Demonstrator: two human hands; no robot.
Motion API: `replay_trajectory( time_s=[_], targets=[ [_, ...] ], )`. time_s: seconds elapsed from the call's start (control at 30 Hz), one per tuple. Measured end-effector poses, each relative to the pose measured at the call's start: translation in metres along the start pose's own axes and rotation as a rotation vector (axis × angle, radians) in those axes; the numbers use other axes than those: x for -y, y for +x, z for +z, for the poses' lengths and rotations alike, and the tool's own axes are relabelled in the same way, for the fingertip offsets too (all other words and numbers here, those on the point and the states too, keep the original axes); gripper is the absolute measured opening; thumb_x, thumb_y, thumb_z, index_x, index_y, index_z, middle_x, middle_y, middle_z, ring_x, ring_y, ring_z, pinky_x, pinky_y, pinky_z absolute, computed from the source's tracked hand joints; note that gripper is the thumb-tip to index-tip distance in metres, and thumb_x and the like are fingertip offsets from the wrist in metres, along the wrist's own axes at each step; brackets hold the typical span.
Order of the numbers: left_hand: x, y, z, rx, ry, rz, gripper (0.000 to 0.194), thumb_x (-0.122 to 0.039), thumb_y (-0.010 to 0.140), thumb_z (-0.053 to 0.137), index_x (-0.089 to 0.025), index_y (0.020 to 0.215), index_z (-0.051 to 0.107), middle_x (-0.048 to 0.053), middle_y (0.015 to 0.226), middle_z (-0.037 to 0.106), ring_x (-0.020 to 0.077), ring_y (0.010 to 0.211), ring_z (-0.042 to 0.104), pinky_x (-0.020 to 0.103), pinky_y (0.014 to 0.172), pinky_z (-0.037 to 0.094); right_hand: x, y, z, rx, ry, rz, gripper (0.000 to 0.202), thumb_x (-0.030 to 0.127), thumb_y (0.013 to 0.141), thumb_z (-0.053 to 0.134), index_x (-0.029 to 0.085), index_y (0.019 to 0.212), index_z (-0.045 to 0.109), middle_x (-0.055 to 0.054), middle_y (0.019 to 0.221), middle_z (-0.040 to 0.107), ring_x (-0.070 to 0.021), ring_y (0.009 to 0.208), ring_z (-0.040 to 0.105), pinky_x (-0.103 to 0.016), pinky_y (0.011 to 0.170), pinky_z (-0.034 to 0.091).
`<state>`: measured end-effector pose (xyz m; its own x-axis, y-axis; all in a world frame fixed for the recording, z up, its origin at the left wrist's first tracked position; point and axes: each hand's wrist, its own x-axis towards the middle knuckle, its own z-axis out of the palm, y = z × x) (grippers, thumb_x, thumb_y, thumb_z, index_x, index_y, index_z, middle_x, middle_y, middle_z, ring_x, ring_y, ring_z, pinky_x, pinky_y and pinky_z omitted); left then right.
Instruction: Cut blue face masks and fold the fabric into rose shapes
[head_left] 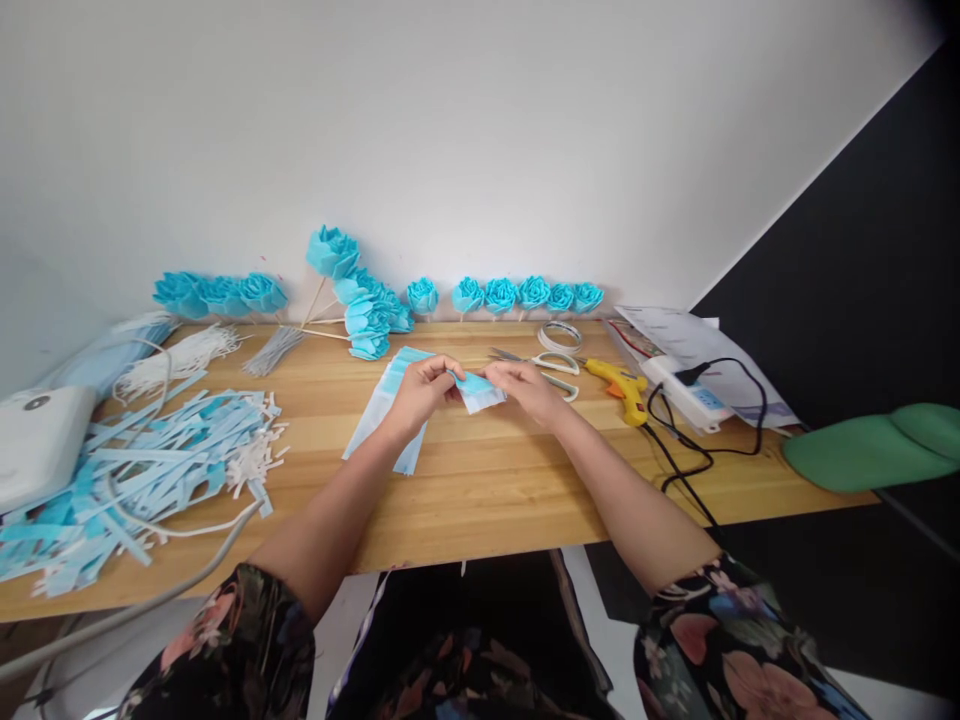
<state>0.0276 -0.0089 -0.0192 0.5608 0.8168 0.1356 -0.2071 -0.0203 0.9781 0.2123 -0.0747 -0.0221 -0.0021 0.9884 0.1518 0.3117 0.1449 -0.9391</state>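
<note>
Between both hands, above the middle of the wooden table (480, 500), is a small folded piece of blue and white fabric (480, 393) that looks like face-mask material. My left hand (427, 395) pinches its left end. My right hand (529, 388) grips the right end between thumb and fingers. Beside and partly under my left hand lie flat blue and white fabric sheets (382, 430). Just behind my right hand, scissors (556, 363) with pale handles rest on the table. A yellow glue gun (621, 388) lies to their right.
Blue fabric flowers (501, 295) line the wall, some on sticks. Cut strips (165, 460), white cords (180, 360), grey wires (274, 350) and a white device (45, 440) occupy the left. Tape roll (560, 338), power strip (688, 393), black cables (682, 455) and a green object (874, 450) are right.
</note>
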Motion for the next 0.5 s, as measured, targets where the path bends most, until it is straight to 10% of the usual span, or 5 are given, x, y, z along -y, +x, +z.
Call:
replay_trajectory(
  time_s=[0.27, 0.5],
  targets=[
    [-0.0037, -0.0019, 0.0052, -0.067, -0.085, -0.044, 0.036, -0.044, 0.082, 0.059, -0.017, 0.105, 0.062, 0.0, 0.069, 0.062, 0.0132, 0.054, 0.058, 0.024, 0.049, 0.044, 0.0025, -0.0017, 0.0025, -0.02, -0.136, 0.011, 0.035, 0.051, 0.078, 0.065, 0.017, 0.075, 0.067, 0.004, 0.054, 0.053, -0.0086, 0.05, 0.043, -0.023, 0.05, 0.03],
    [-0.0014, -0.0035, 0.0072, -0.045, 0.078, -0.079, 0.038, -0.045, 0.067, 0.078, -0.014, 0.057, 0.059, 0.0, 0.048, 0.054, 0.0084, 0.045, 0.045, 0.022, 0.047, 0.034, 0.0039, -0.0016, 0.0049, -0.052, -0.112, -0.01, 0.036, 0.053, 0.078, 0.067, 0.017, 0.072, 0.066, 0.003, 0.055, 0.059, -0.0092, 0.05, 0.047, -0.023, 0.049, 0.035]
  ],
)
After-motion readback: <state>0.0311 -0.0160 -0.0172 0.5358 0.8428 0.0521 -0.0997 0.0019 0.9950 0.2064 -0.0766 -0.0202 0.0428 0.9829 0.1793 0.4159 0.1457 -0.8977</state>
